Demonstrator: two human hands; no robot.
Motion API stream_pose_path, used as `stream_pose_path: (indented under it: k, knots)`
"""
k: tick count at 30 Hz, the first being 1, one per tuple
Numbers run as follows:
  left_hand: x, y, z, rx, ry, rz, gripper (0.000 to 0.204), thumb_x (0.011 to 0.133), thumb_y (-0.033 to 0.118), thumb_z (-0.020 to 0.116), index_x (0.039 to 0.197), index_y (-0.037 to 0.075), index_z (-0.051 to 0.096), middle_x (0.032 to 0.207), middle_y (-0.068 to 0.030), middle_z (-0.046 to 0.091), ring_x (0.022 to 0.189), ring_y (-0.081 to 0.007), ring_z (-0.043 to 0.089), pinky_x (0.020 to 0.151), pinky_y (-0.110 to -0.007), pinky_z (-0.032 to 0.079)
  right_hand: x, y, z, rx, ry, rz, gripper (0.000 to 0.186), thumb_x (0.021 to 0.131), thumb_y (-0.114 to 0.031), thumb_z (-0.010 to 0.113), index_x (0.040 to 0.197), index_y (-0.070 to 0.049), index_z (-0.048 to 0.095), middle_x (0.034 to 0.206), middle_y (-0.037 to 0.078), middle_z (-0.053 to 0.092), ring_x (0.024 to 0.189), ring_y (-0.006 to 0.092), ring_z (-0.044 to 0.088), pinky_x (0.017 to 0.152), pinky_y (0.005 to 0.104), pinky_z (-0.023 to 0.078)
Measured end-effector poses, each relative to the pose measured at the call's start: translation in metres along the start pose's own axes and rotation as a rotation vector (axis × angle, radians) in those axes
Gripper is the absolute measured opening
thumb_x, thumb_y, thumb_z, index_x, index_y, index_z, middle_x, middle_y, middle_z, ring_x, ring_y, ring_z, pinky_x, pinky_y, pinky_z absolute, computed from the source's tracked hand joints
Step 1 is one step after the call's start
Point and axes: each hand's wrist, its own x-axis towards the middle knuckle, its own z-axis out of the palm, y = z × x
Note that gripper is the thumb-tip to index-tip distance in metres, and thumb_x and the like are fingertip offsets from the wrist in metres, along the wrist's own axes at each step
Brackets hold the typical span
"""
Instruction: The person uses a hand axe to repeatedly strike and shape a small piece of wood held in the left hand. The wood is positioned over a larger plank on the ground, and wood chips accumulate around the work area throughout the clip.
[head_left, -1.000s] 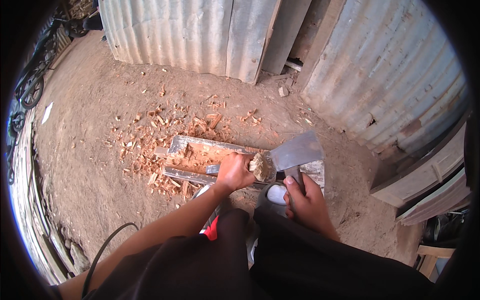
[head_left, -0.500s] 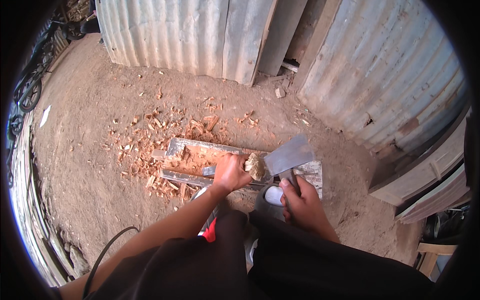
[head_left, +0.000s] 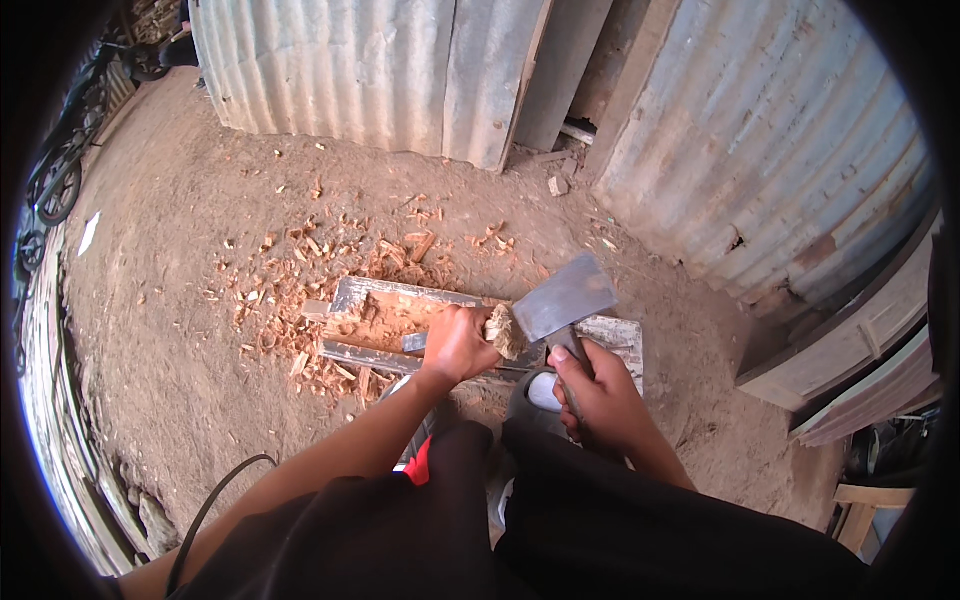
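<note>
My left hand [head_left: 461, 345] is wrapped round the handle of a chisel. The chisel's frayed, mushroomed handle end [head_left: 503, 332] sticks out to the right of the fist, and its flat metal blade [head_left: 414, 342] shows on the left, inside a hollowed wooden piece [head_left: 455, 297]. My right hand [head_left: 598, 392] grips the dark handle of a cleaver-like tool with a broad grey rectangular blade [head_left: 567, 297]. That blade is raised just right of the chisel's end, with a small gap between them. Reddish wood chips [head_left: 375, 312] lie in the hollow; the chisel's cutting edge is hard to make out.
Shavings [head_left: 300, 255] litter the dirt ground around the wooden piece. Corrugated metal sheets [head_left: 340, 70] stand beyond it, with another sheet [head_left: 780, 140] at the right. Curved wooden boards [head_left: 840, 330] lean at far right. Bicycles or motorbikes [head_left: 62, 190] stand at far left.
The cleaver-like blade has shifted slightly left and up, its angle a little changed, and my right hand has moved with it. My left hand stays on the chisel, almost unmoved.
</note>
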Motion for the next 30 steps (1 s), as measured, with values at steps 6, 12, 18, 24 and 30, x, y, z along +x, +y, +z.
stream_pose_path:
  k: [6,12,18,24,30]
  knots:
    - [0.001,-0.002,0.006,0.005,0.008,0.017,0.021,0.064,0.016,0.069,0.081,0.005,0.071,0.072,-0.0221,0.069,0.075,-0.0438,0.069,0.071,-0.05,0.056,0.006,0.015,-0.002,-0.144,-0.042,-0.119,0.029,0.108,-0.032,0.058,0.104,-0.004,0.056,0.067,0.0,0.057,0.052,0.0108,0.056,0.048,0.0296,0.045]
    - [0.001,-0.006,0.007,0.026,-0.01,0.029,0.019,0.064,0.016,0.068,0.079,0.005,0.07,0.071,-0.0225,0.068,0.075,-0.0448,0.069,0.071,-0.052,0.056,0.006,0.018,0.007,-0.069,-0.013,-0.086,0.027,0.109,-0.032,0.057,0.106,-0.006,0.056,0.068,0.0,0.056,0.052,0.0103,0.056,0.048,0.0296,0.045]
    - [0.002,0.003,0.002,-0.013,0.006,0.024,0.019,0.064,0.016,0.069,0.08,0.005,0.07,0.073,-0.0228,0.068,0.076,-0.0447,0.069,0.072,-0.052,0.056,0.008,0.017,0.01,0.02,0.047,-0.08,0.024,0.109,-0.031,0.056,0.103,-0.008,0.053,0.071,-0.001,0.052,0.051,0.0083,0.05,0.045,0.0274,0.042]
    - [0.0,-0.003,0.001,0.013,0.001,0.007,0.023,0.065,0.018,0.07,0.085,0.006,0.073,0.073,-0.0223,0.069,0.076,-0.0433,0.07,0.072,-0.05,0.057,-0.002,0.007,0.005,-0.013,0.056,-0.112,0.022,0.109,-0.029,0.056,0.102,-0.008,0.052,0.07,-0.001,0.053,0.05,0.0079,0.049,0.046,0.0266,0.041]
    - [0.003,-0.003,-0.001,0.02,-0.022,-0.014,0.026,0.064,0.022,0.074,0.086,0.007,0.074,0.073,-0.0213,0.07,0.075,-0.0423,0.071,0.071,-0.05,0.058,0.005,0.03,0.007,-0.147,0.072,-0.202,0.029,0.109,-0.033,0.057,0.098,-0.006,0.054,0.066,0.001,0.056,0.051,0.0103,0.056,0.048,0.0282,0.045]
